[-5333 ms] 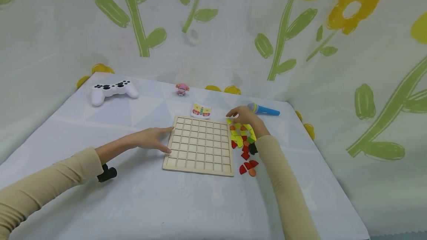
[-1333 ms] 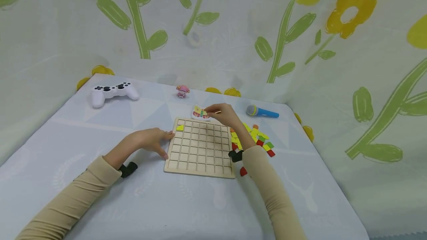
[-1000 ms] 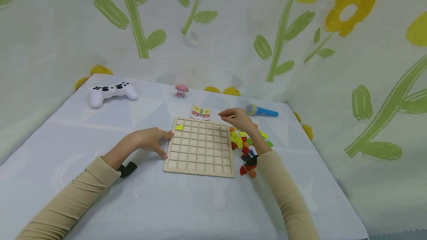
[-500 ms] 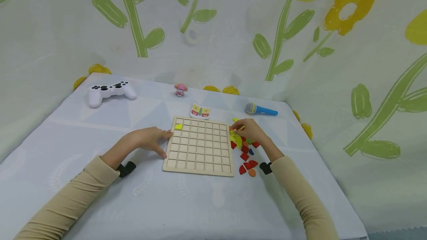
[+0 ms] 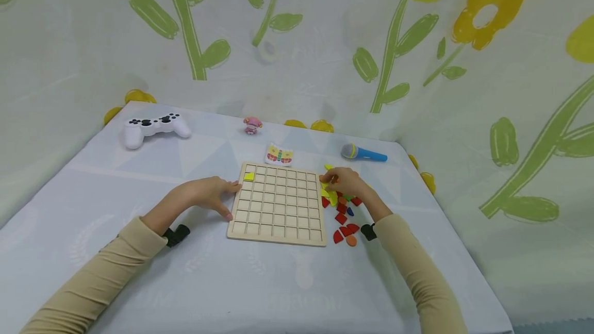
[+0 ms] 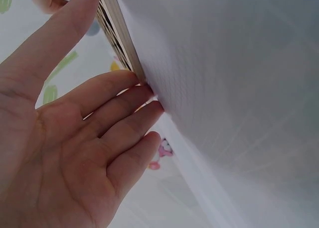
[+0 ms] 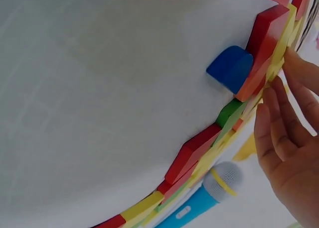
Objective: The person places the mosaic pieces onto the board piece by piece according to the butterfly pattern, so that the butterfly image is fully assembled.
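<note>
My left hand (image 5: 209,196) rests at the left edge of a wooden grid board (image 5: 275,238), thumb and fingers spread. The left wrist view shows its fingertips (image 6: 130,77) touching the board's side (image 6: 124,39). One yellow block (image 5: 249,176) lies in a cell at the board's upper left. Right of the board, my right hand (image 5: 345,181) reaches into a pile of coloured blocks. In the right wrist view its thumb and fingers (image 7: 279,131) touch yellow blocks (image 7: 279,51); whether one is pinched cannot be told. A blue block (image 7: 231,68) and red block (image 7: 266,34) lie close by.
A butterfly pattern card (image 5: 279,155) lies behind the board. Farther back stand a pink figurine (image 5: 252,124), a white game controller (image 5: 156,129) and a blue toy microphone (image 5: 364,152). Loose red blocks (image 5: 346,230) lie nearer, right of the board.
A yellow block now sits on the board, which held none at first. My right hand went from near the card back right to the pile. My left hand stays at the board's edge.
</note>
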### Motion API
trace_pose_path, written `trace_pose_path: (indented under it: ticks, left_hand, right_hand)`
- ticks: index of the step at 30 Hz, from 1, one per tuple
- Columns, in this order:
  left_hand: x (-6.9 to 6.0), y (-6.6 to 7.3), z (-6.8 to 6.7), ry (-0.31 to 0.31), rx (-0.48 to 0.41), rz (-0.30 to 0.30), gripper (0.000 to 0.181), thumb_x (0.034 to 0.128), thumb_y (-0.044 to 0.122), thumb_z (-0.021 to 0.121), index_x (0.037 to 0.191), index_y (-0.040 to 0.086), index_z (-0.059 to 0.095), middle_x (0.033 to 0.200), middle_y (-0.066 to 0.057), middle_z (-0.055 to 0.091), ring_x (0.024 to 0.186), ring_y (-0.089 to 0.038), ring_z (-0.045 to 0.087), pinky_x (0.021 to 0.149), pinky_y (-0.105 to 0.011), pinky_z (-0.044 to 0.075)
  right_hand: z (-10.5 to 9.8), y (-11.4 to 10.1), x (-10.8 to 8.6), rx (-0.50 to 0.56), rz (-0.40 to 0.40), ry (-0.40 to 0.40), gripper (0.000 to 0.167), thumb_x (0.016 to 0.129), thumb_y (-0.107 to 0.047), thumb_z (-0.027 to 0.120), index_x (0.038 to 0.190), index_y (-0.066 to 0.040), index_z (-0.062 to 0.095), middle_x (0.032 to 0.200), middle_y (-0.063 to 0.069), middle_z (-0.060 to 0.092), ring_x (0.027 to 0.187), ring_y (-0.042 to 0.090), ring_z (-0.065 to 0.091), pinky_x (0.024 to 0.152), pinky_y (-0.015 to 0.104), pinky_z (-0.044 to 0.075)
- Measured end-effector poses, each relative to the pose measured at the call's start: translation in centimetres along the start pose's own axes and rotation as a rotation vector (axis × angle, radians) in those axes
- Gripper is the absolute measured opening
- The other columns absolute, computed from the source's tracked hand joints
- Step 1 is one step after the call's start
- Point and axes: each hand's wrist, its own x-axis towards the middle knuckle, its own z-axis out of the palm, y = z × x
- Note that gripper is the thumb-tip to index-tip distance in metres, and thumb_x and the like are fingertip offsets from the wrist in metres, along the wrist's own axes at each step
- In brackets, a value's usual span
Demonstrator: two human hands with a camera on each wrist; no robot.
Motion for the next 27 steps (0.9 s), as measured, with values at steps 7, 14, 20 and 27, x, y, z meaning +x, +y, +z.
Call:
trace_pose_path:
  ticks: [7,14,20,27]
  left_hand:
    - [0.0,0.0,0.0,0.005,0.008,0.002,0.088,0.0766,0.041,0.079,0.145,0.001,0.04,0.149,-0.018,0.036,0.136,-0.043,0.03,0.109,-0.055,0.027]
    - [0.2,-0.1,0.1,0.0,-0.001,-0.002,0.089,0.0767,0.041,0.079,0.145,0.001,0.039,0.149,-0.019,0.036,0.137,-0.043,0.03,0.109,-0.055,0.027]
    - [0.2,-0.1,0.0,0.0,0.009,0.003,0.089,0.0765,0.042,0.079,0.145,0.001,0.039,0.15,-0.018,0.036,0.137,-0.043,0.031,0.109,-0.055,0.027]
    - [0.0,-0.1,0.0,0.004,0.005,0.01,0.089,0.0765,0.042,0.079,0.145,0.0,0.04,0.149,-0.019,0.036,0.136,-0.043,0.03,0.109,-0.055,0.027]
  right_hand:
    - [-0.2,0.1,0.1,0.045,0.005,-0.007,0.022,0.086,-0.014,0.074,0.104,-0.005,0.064,0.096,0.006,0.064,0.089,0.023,0.057,0.079,0.032,0.051]
    - [-0.9,0.1,-0.2,0.1,-0.067,0.043,0.011,0.088,-0.01,0.071,0.098,-0.006,0.07,0.091,0.004,0.067,0.085,0.021,0.06,0.079,0.034,0.053]
    - [-1.2,-0.9,0.0,0.16,-0.181,0.122,0.012,0.091,-0.002,0.065,0.101,-0.001,0.071,0.096,0.009,0.07,0.088,0.026,0.065,0.081,0.037,0.054]
    - [-0.2,-4.1,1.2,0.253,-0.219,0.105,0.016,0.092,-0.007,0.066,0.106,-0.006,0.072,0.098,0.005,0.071,0.087,0.021,0.067,0.074,0.028,0.055]
